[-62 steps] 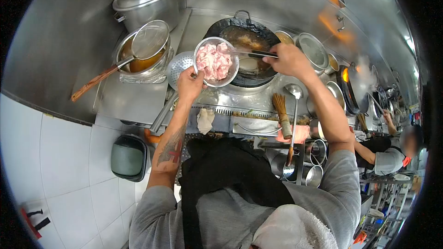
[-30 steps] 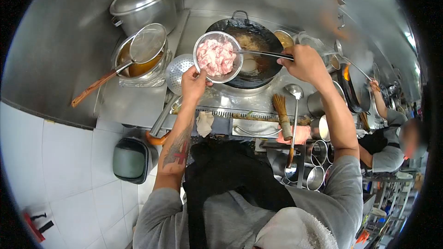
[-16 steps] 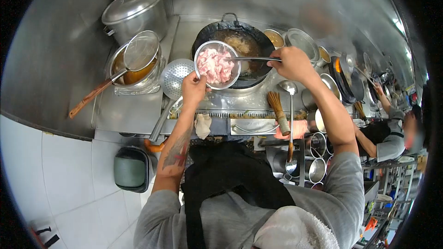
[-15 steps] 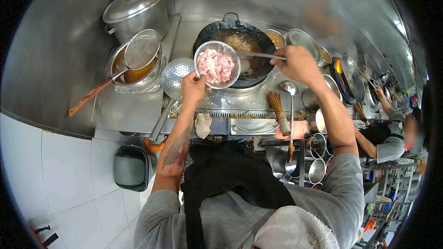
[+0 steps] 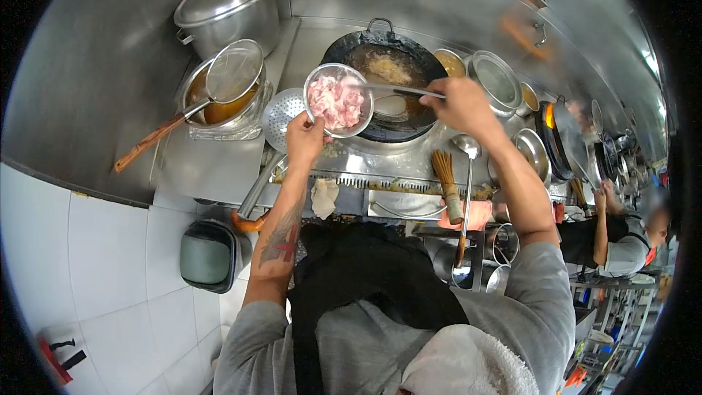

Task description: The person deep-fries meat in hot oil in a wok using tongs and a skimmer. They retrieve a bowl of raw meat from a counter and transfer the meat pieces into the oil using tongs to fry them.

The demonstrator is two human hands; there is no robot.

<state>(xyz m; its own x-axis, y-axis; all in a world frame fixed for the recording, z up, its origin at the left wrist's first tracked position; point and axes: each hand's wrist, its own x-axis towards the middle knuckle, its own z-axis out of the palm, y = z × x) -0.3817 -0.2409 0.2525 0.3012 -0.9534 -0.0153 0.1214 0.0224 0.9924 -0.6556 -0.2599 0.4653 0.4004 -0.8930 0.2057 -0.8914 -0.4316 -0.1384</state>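
My left hand point(image 5: 306, 137) grips the rim of a metal bowl point(image 5: 365, 121) with pale pink raw meat point(image 5: 336, 102) in it. The bowl is tilted and overlaps the left side of a black wok point(image 5: 409, 128) that holds dark liquid with pale brown food. In my right hand point(image 5: 455, 106), closed, are chopsticks point(image 5: 402, 89) that reach left over the wok to the meat. Their tips are blurred at the meat. Below and left of the bowl lies a perforated skimmer point(image 5: 279, 118), its handle toward me.
A strainer point(image 5: 235, 73) rests on a pot of brown liquid at left, a lidded pot point(image 5: 230, 22) behind it. A bamboo brush point(image 5: 447, 186) and ladle point(image 5: 466, 148) lie right of centre. Bowls point(image 5: 497, 80) stand right of the wok. A co-worker point(image 5: 621, 249) stands at far right.
The view has shifted, moving the scene slightly down and then back up. The chopsticks have moved about at the meat. The co-worker's hands have shifted. My left hand still holds the bowl.
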